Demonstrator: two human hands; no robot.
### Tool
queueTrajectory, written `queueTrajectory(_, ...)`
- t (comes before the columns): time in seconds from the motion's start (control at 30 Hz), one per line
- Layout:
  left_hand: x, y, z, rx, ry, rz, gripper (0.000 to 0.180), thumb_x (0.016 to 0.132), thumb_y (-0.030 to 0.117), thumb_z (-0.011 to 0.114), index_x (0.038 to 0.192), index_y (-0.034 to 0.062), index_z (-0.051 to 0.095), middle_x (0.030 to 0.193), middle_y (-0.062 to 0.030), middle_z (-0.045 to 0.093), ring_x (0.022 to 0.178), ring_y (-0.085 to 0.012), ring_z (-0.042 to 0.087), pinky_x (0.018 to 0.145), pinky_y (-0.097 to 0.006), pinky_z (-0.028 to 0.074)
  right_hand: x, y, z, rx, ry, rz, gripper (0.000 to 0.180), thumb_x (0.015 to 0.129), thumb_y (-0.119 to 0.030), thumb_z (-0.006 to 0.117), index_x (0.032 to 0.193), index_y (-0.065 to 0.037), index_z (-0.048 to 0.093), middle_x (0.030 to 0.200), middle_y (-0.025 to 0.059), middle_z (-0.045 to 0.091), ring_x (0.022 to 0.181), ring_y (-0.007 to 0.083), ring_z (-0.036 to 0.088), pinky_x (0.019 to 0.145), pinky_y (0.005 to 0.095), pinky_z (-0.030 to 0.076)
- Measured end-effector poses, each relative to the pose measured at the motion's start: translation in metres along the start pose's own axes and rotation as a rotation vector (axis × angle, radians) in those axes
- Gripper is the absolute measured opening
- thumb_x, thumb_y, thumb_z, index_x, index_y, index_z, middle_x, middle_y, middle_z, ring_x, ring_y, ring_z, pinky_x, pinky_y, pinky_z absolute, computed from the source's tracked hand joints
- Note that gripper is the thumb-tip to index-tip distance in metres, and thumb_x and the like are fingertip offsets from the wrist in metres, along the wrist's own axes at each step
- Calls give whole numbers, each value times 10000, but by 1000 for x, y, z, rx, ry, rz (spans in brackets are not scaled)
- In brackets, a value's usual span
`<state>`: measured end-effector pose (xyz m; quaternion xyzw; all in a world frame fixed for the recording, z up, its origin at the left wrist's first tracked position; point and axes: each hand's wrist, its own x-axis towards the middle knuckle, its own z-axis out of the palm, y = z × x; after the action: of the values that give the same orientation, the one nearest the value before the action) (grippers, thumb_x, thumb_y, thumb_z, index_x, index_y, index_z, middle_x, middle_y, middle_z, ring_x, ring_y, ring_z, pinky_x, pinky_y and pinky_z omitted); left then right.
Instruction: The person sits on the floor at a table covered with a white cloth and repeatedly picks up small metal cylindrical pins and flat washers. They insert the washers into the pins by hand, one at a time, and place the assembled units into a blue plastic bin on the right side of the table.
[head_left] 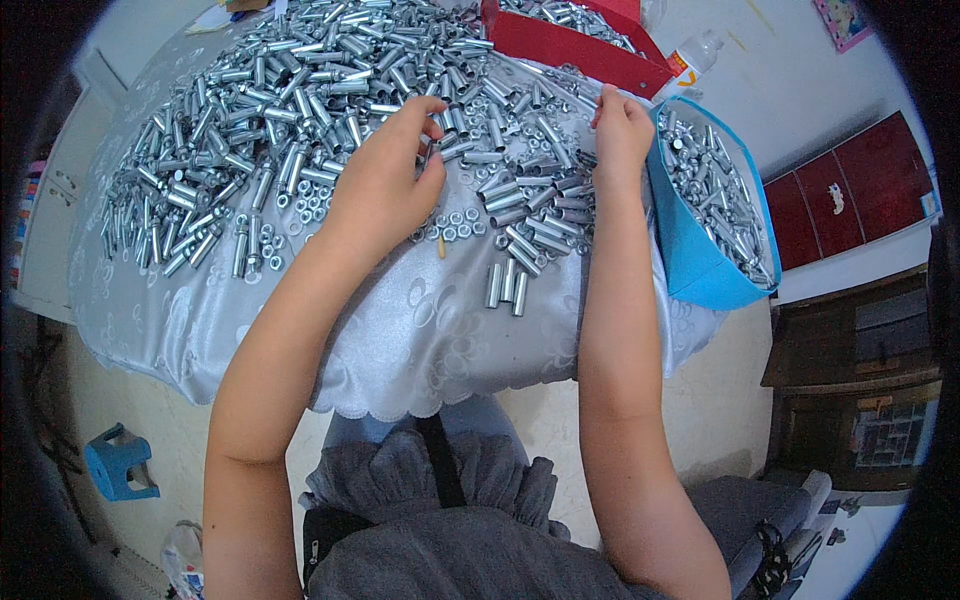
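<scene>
My left hand (385, 185) is over the near middle of a large heap of metal sleeves and bolts (330, 85). Its fingers and thumb curl toward each other, and a bit of metal shows between them, too hidden to name. Further right, my right hand (624, 135) is closed in a pinch beside the blue bin; what its fingertips hold cannot be made out. Between the hands lie loose metal sleeves (540, 225). Hex nuts (460, 225) lie near my left wrist. Several short sleeves (507, 287) lie apart toward the table's front.
A blue fabric bin (705, 275) full of bolts stands at the table's right edge. Behind it are a red bin (590, 52) with metal parts and a clear bottle (697, 52). The silvery tablecloth (400, 340) hangs over the front edge. A blue stool (122, 465) stands on the floor at left.
</scene>
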<state>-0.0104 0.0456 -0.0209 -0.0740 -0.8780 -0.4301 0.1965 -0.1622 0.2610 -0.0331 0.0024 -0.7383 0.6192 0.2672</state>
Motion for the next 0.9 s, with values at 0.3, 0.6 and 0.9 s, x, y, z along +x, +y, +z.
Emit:
queueTrajectory(0.3, 1, 0, -3, -13, 34, -48, 418, 757, 23, 538, 1157, 40, 417, 973, -71, 561, 812, -159, 562, 679, -273, 441, -31, -26, 14, -79, -191, -68, 276, 789, -237, 600, 705, 25, 588, 593, 67, 574, 537, 110, 492, 527, 263, 398)
queueTrajectory(0.6, 25, -20, -31, -926, 436, -467, 484, 748, 82, 636, 1134, -82, 395, 975, -117, 555, 860, -169, 565, 736, -267, 476, -82, -54, 36, -344, -602, -537, 403, 721, -315, 645, 970, -5, 586, 871, 160, 619, 824, 287, 595, 739, 350, 455)
queueTrajectory(0.9, 27, -36, -41, -1228, 490, -554, 145, 796, 62, 580, 896, -36, 543, 876, -88, 548, 834, -168, 548, 760, -261, 470, -85, -58, 43, -520, -675, -589, 509, 759, -283, 611, 1190, -42, 488, 1163, 204, 514, 1097, 340, 477, 936, 374, 357)
